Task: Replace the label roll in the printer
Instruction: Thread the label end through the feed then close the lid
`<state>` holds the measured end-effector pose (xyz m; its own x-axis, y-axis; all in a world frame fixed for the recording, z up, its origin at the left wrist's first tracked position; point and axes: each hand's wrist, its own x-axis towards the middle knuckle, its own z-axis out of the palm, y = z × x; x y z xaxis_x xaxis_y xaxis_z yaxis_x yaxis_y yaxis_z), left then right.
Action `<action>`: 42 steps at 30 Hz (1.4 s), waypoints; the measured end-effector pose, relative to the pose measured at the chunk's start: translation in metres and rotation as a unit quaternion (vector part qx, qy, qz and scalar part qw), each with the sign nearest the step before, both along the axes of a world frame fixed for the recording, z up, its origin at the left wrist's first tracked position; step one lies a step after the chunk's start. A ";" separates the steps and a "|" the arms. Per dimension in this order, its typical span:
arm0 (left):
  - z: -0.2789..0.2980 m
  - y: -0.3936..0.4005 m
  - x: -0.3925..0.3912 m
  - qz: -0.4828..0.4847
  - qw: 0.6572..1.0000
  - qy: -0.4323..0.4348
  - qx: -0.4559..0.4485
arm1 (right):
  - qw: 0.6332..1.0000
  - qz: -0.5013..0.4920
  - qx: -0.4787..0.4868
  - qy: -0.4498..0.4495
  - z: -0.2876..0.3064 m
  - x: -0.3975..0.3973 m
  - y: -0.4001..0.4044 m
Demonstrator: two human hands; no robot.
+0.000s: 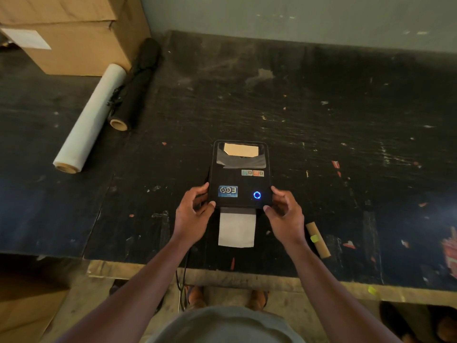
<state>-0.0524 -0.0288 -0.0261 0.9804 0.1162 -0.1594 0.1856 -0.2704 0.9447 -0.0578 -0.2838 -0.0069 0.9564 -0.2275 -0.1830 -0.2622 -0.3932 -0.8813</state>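
A black label printer (239, 179) sits on the dark table, lid closed, with a blue ring light lit on its top. A white label strip (237, 229) sticks out of its front slot toward me. Through the clear window at the back I see a brown cardboard shape. My left hand (193, 214) holds the printer's front left corner, thumb on the front edge. My right hand (284, 214) holds the front right corner the same way. A bare cardboard roll core (317, 240) with a yellow sticker lies on the table to the right of my right hand.
A white film roll (90, 120) and a black film roll (134, 87) lie at the left. Cardboard boxes (71, 33) stand at the back left corner. A cable (184, 276) hangs over the table's front edge. A wall runs along the back.
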 end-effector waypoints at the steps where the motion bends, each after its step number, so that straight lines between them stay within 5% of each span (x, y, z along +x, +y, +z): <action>1: 0.000 0.000 0.000 0.000 1.000 -0.001 -0.001 | 1.000 0.000 0.002 0.001 0.000 0.001 0.000; 42: 0.009 -0.002 -0.002 -0.002 1.000 0.003 -0.005 | 0.999 -0.011 0.049 -0.001 0.006 -0.003 0.003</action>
<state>-0.0540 -0.0308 -0.0175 0.9800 0.1100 -0.1660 0.1897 -0.2624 0.9461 -0.0604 -0.2809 -0.0013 0.9514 -0.2301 -0.2046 -0.2691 -0.2986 -0.9157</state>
